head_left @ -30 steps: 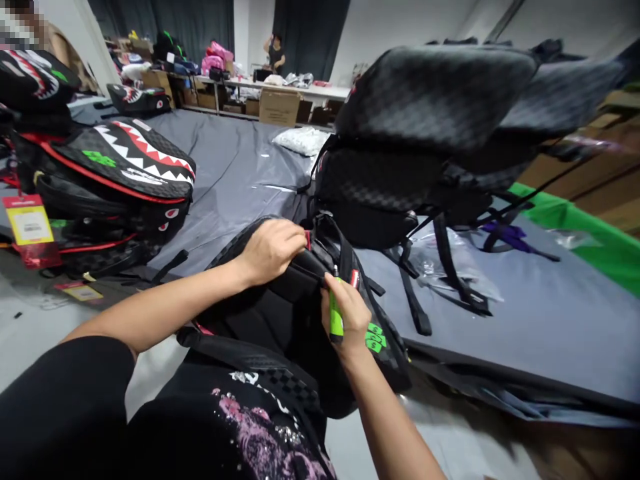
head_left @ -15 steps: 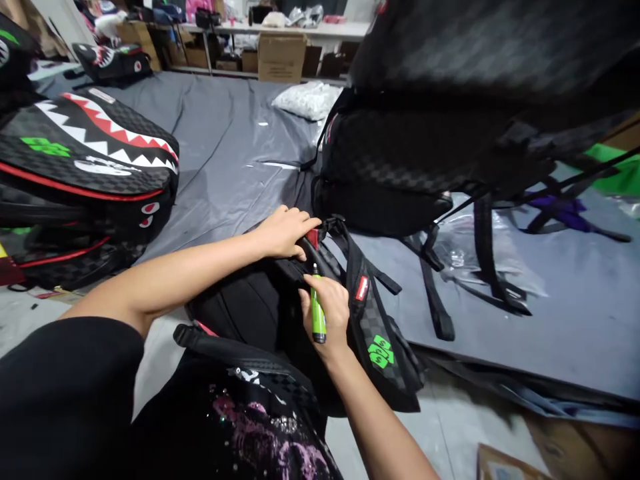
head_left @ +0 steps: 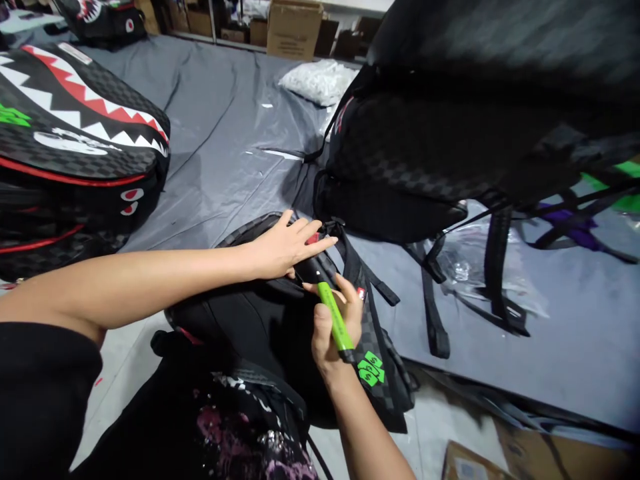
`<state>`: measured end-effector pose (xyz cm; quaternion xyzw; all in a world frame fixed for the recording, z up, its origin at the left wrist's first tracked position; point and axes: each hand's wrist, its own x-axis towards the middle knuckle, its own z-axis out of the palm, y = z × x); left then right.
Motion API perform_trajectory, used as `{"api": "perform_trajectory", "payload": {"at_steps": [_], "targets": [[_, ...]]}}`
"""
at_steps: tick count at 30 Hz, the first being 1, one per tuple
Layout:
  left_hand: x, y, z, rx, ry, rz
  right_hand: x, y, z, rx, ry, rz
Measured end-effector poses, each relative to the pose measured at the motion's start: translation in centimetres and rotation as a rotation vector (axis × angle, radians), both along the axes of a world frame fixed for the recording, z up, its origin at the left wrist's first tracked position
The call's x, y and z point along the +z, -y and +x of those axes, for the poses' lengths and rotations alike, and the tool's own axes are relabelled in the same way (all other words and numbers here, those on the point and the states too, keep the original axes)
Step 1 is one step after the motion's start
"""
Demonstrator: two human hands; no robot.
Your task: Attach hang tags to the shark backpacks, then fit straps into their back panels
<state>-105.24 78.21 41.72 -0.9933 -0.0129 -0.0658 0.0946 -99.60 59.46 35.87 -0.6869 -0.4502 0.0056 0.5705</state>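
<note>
A black checkered backpack (head_left: 280,320) lies in front of me, partly over the edge of a grey-covered table. My left hand (head_left: 290,247) rests on its upper edge with the fingers spread, beside a small red patch (head_left: 313,238). In my right hand (head_left: 345,320) is a green marker pen (head_left: 334,313), its pale tip pointing up and away from me toward the bag's edge. Whether the tip touches the bag I cannot tell. Green printed figures (head_left: 371,369) show on the bag's right side, below my right hand.
On the left sits a backpack with a shark-mouth print (head_left: 90,100). A large pile of dark bags (head_left: 425,147) stands at the right, straps hanging onto the grey cover (head_left: 220,147). Clear plastic bags (head_left: 470,260) lie beside it. Cardboard boxes (head_left: 294,30) stand at the back.
My left hand's fingers have spread and slid slightly right over the bag's edge. My right hand has turned and shifted right, so the marker leans more. The view has tilted downward.
</note>
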Motion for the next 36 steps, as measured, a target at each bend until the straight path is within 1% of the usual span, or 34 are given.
{"api": "perform_trajectory", "payload": {"at_steps": [2,5,7,10,13,15,20,23,25,26,27,30,31,33,35,36], "targets": [[0.1,0.1,-0.1,0.001,0.022,-0.005,0.5,0.0,0.8,-0.028,-0.05,-0.019],[0.3,0.3,-0.3,0.007,0.017,-0.011,1.8,0.1,2.2,-0.037,0.023,-0.152],[0.2,0.2,-0.2,0.012,0.002,-0.022,2.7,0.2,2.9,0.002,0.077,-0.227],[-0.3,-0.1,0.1,-0.007,-0.015,-0.047,3.5,0.1,3.3,0.078,0.053,-0.255],[-1.0,-0.3,0.7,-0.045,-0.019,-0.036,3.1,-0.4,3.1,0.068,0.016,-0.25],[-1.3,-0.4,1.0,-0.04,-0.024,-0.007,2.6,-0.8,2.7,0.04,0.031,-0.244],[-1.3,-0.4,1.4,-0.011,-0.015,0.021,1.5,-1.1,2.6,-0.005,0.087,-0.239],[-1.3,-0.3,1.2,0.01,-0.003,0.03,1.4,-0.7,3.3,-0.081,0.154,-0.232],[-1.4,-0.2,1.0,0.045,0.021,0.021,1.8,-0.5,3.9,-0.129,0.181,-0.23],[-1.4,-0.2,1.0,0.068,0.034,0.01,2.1,-0.4,4.1,-0.115,0.166,-0.235],[-1.4,-0.2,0.9,0.092,0.041,-0.003,2.6,-0.3,4.3,-0.066,0.131,-0.246],[-1.3,-0.1,0.8,0.129,0.034,-0.037,4.0,-0.8,4.5,0.163,-0.007,-0.321],[-1.3,0.0,0.8,0.13,0.032,-0.041,4.5,-1.3,4.5,0.2,-0.026,-0.355],[-1.1,0.1,0.9,0.126,0.038,-0.039,5.2,-2.3,4.6,0.214,-0.016,-0.432],[-1.0,0.2,1.1,0.128,0.04,-0.035,5.7,-3.3,5.0,0.246,0.038,-0.503],[-1.0,0.2,1.1,0.132,0.037,-0.036,6.0,-3.6,5.3,0.289,0.075,-0.538]]}}
